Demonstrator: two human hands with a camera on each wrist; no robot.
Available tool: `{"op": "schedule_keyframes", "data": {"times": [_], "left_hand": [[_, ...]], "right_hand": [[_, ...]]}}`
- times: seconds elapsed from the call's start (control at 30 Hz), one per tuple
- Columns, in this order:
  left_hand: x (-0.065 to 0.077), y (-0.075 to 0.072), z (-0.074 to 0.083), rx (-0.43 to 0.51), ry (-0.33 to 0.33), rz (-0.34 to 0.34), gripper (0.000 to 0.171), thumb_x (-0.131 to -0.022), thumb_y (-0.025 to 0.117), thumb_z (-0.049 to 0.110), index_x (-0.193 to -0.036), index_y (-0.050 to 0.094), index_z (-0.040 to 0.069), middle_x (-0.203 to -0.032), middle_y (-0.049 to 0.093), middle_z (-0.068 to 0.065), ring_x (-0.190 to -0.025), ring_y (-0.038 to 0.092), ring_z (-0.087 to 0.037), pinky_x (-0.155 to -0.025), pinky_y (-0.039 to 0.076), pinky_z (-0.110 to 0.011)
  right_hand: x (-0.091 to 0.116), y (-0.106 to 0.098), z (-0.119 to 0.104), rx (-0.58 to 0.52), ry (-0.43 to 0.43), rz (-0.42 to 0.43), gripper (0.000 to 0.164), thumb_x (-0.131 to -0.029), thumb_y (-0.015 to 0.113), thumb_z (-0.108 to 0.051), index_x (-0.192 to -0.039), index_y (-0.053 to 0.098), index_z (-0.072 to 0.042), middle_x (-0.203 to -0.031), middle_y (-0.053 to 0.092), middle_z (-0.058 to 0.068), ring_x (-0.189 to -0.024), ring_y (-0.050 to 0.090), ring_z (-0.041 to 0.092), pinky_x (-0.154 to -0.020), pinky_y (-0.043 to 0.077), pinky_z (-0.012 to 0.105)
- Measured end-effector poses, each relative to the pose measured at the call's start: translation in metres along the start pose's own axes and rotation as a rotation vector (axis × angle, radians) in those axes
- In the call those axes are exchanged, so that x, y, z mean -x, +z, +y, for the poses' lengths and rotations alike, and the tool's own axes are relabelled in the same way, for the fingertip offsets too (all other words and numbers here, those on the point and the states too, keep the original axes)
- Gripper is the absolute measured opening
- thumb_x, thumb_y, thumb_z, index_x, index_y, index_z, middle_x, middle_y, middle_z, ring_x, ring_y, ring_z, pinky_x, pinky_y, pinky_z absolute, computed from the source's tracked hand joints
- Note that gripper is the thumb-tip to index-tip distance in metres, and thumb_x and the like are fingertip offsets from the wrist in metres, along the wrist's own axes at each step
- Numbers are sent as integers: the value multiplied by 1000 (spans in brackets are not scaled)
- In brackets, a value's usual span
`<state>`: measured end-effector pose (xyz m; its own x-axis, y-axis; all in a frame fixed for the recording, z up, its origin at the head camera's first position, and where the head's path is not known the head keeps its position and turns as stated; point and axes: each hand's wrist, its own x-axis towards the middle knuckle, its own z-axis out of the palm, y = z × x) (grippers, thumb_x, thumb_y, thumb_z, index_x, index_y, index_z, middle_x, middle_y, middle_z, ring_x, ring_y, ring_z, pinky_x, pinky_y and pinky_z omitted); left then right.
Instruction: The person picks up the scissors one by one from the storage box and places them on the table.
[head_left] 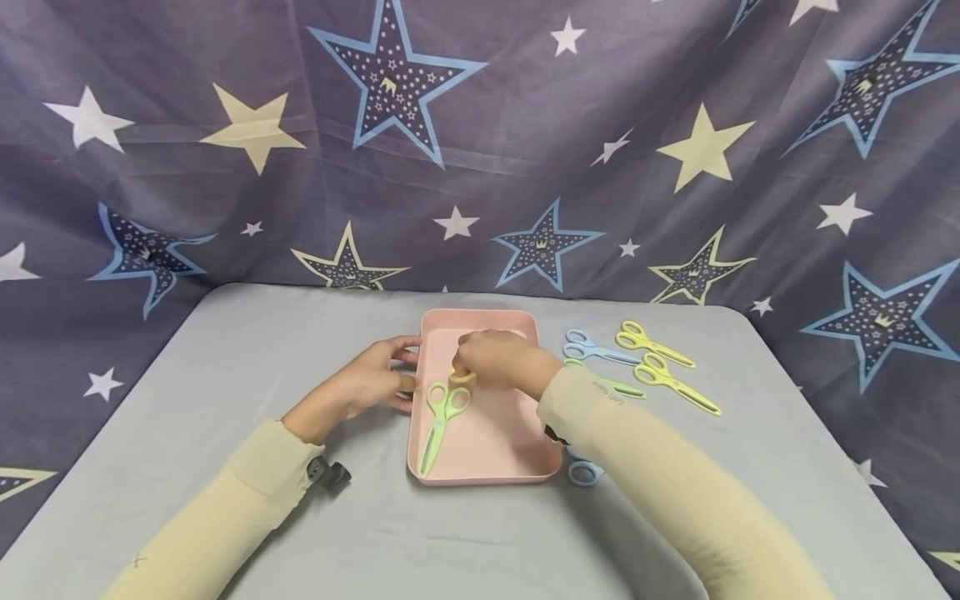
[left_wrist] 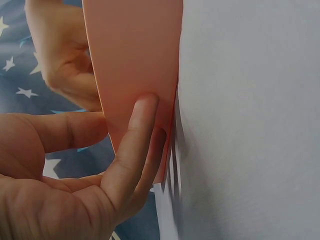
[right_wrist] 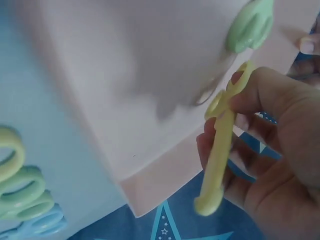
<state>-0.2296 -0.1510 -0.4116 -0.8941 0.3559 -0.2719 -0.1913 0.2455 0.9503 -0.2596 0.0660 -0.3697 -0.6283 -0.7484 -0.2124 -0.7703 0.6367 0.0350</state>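
A pair of yellow scissors (right_wrist: 218, 160) is pinched between the thumb and fingers of my right hand (head_left: 497, 360), over the pink tray (head_left: 491, 462). In the head view only its yellow handle (head_left: 462, 377) shows; the hand hides the rest. Green scissors (head_left: 437, 429) lie along the tray's left side, handles away from me. My left hand (head_left: 375, 379) is at the tray's left wall. In the left wrist view its straight fingers (left_wrist: 142, 117) touch the outer wall (left_wrist: 135, 50), and the thumb is right at the rim.
Right of the tray, on the grey cloth, lie blue scissors (head_left: 600, 351), green scissors (head_left: 618, 387) and two yellow pairs (head_left: 656, 345). A blue handle (head_left: 585, 473) shows beside the tray's near right corner, partly under my right sleeve (head_left: 660, 458). A star-patterned curtain (head_left: 480, 192) hangs behind.
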Motion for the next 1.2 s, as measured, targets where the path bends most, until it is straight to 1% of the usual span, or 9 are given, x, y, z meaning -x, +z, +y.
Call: {"op": "schedule_keyframes", "data": {"times": [0.1,0.17,0.27,0.37,0.53,0.63,0.9,1.07,1.2], "left_hand": [[0,-1,-1,2,4,-8,79,-88,53,-16,-159,22,-2,-143,34,-29,-103,62,-37,-81,68,-44],[0,-1,-2,0,2,-5,78,-88,53,-15,-159,23,-2,-143,35,-29,-103,62,-37,-81,68,-44],[1,-3,-1,-8,10,-3,77,-89,53,-15,-159,23,-3,-143,34,-30,-102,63,-37,-81,68,-44],[2,-3,1,-10,11,-2,76,-89,53,-15,-159,23,-3,-142,34,-30,-101,63,-36,-81,68,-44],[2,-3,2,-3,7,-3,77,-89,53,-15,-159,23,-3,-142,33,-30,-102,63,-36,-82,68,-44],[2,-2,1,-1,8,-4,77,-89,53,-15,-159,24,-3,-142,34,-30,-103,63,-37,-82,67,-45],[0,1,0,6,7,-7,77,-89,53,-16,-159,24,-2,-143,34,-30,-104,62,-38,-82,67,-46],[0,-1,0,2,7,-7,77,-89,53,-15,-159,24,-3,-144,33,-30,-101,64,-36,-81,68,-45],[-1,-1,-1,6,13,-5,76,-90,53,-15,-159,24,-3,-144,34,-30,-100,65,-36,-81,68,-45]], "right_hand": [[6,-1,2,-14,-9,-18,17,-89,72,-4,-92,78,-20,-90,56,-3,-78,52,17,-66,51,28],[11,-4,4,-12,-19,5,25,-86,70,1,-95,79,-20,-91,56,-3,-79,54,16,-66,51,27],[21,-10,9,-4,-46,80,36,-78,66,10,-96,79,-19,-92,59,-1,-79,57,17,-66,53,27],[32,-14,15,2,-87,174,39,-76,65,13,-96,80,-17,-94,63,1,-79,59,17,-74,56,30],[51,-12,26,9,-62,253,41,-81,63,11,-105,80,-17,-110,66,2,-97,64,21,-83,61,36],[64,-9,32,56,-39,296,38,-84,66,8,-110,79,-17,-119,65,5,-106,64,27,-83,64,38],[111,13,57,281,-134,533,37,-78,77,4,-110,77,-16,-121,65,9,-98,64,30,-75,64,40],[141,33,78,377,-121,596,32,-79,79,1,-108,74,-14,-117,64,9,-94,61,31,-67,62,41],[164,48,95,365,-112,627,30,-78,78,4,-104,73,-10,-111,63,11,-88,58,33,-66,60,43]]}}
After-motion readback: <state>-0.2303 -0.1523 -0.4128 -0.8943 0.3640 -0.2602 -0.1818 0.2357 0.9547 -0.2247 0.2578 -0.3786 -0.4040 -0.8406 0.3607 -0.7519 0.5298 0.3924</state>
